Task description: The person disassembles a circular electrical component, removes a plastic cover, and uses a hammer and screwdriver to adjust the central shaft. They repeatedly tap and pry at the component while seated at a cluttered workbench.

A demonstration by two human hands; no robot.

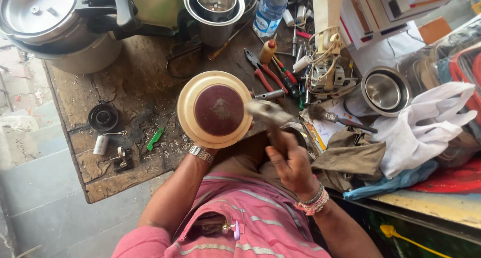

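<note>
A striped pink shirt (235, 228) fills the foreground; right hand (293, 163) grips a blurred hammer (268, 112), left hand (200, 150) (mostly hidden) steadies the round lid (215, 109) above the table (135, 82); light, square taps seem wisest.

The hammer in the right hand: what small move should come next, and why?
Probably a short tap down on the rim of the round cream base. The hammer is blurred at that edge, gripped by the right hand, while the left hand supports the base from below.
</note>
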